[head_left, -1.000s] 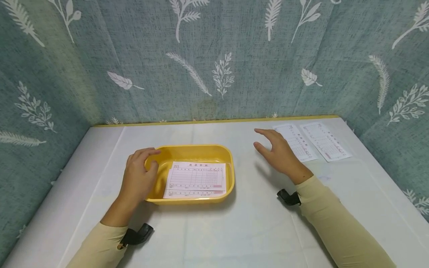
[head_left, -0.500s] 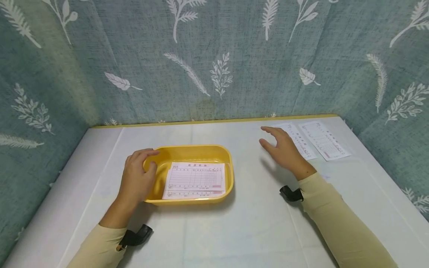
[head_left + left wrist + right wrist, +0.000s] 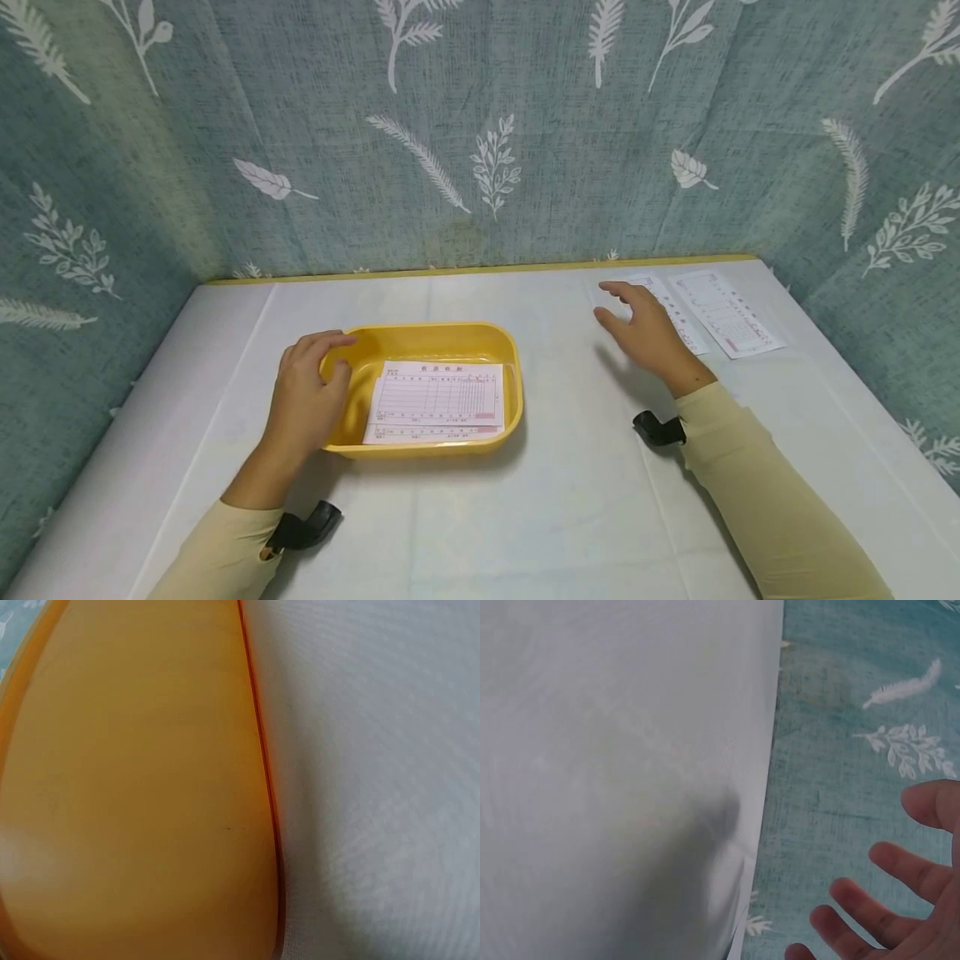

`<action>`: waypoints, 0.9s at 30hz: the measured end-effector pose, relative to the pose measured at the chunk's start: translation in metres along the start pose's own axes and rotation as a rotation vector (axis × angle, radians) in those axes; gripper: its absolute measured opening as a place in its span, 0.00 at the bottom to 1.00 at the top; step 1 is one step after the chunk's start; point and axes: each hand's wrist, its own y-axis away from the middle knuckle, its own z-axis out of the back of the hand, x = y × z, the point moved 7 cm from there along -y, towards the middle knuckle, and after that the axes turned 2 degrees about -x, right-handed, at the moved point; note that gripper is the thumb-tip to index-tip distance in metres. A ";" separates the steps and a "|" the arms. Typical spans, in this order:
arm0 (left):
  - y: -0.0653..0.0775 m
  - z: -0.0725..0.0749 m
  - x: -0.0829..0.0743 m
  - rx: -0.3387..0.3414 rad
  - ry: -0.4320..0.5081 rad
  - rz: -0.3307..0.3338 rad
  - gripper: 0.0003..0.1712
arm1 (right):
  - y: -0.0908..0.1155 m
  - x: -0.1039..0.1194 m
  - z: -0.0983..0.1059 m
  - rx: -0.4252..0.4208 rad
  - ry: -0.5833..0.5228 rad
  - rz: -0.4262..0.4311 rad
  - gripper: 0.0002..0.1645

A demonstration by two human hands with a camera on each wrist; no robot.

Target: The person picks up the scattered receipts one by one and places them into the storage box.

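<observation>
My left hand (image 3: pixel 305 392) is at the left end of a yellow plastic basin (image 3: pixel 420 451), covering part of its rim. Its thumb and fingers bend in a loose C with a gap between them; whether they touch the rim is hard to tell. Printed paper forms (image 3: pixel 442 396) lie overlapping inside the basin. In the left wrist view the basin's outer wall (image 3: pixel 142 780) fills the left side, with no fingers showing. My right hand (image 3: pixel 647 332) hovers above the table, fingers spread and holding nothing, partly covering one paper slip (image 3: pixel 686 329). The right wrist view shows its separated fingers (image 3: pixel 911 874).
Another printed slip (image 3: pixel 729 312) lies beside the covered one at the table's back right. White cloth covers the table (image 3: pixel 525 525). Patterned green-blue fabric (image 3: pixel 337 142) stands behind and along both sides, with a yellow strip (image 3: pixel 480 270) along the back edge.
My right hand has moved rightward and slightly away from me, over the nearer slip. My left hand, the basin and the forms stay in place.
</observation>
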 end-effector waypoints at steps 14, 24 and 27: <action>0.000 0.000 0.000 -0.002 0.005 -0.008 0.18 | -0.006 -0.019 0.003 0.005 -0.005 -0.043 0.32; -0.001 0.003 -0.001 -0.012 0.010 -0.026 0.19 | -0.008 -0.027 0.010 0.030 0.000 -0.106 0.35; -0.001 0.001 0.000 -0.004 0.012 -0.021 0.18 | -0.008 -0.031 0.011 0.036 0.013 -0.124 0.35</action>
